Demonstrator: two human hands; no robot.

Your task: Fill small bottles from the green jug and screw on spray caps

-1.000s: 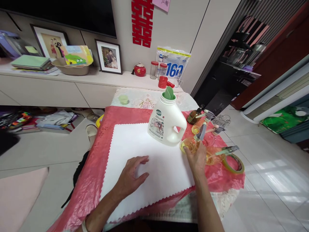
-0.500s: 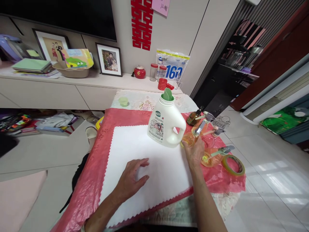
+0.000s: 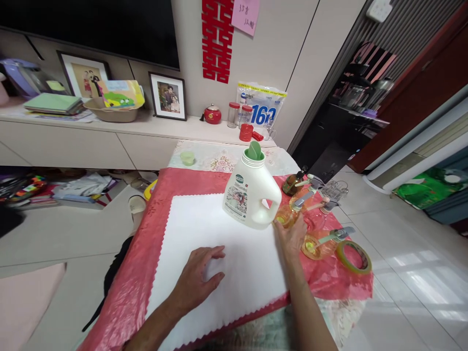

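Observation:
My right hand [image 3: 291, 236] is at the right edge of a white cloth [image 3: 234, 273] with a scalloped border. Its thumb and fingers are around the lower part of a clear bottle of amber liquid [image 3: 287, 216] with a grey spray-type top; some fingers are hidden. Just left of that bottle stands a large white detergent jug [image 3: 250, 195], upright, with a green piece in its uncapped-looking neck. My left hand [image 3: 199, 275] hovers over or rests on the cloth, fingers apart and curved, holding nothing.
Right of my right hand are another amber bottle [image 3: 320, 243], a roll of tape [image 3: 354, 257] and a brown bottle [image 3: 293, 183]. A pale green cup [image 3: 187, 158] sits at the table's far left. Behind, a cabinet top [image 3: 204, 127] holds jars and frames.
The view has tilted up slightly, so things sit a little lower. My right hand's fingers have come further around the amber bottle. My left hand keeps nearly the same pose.

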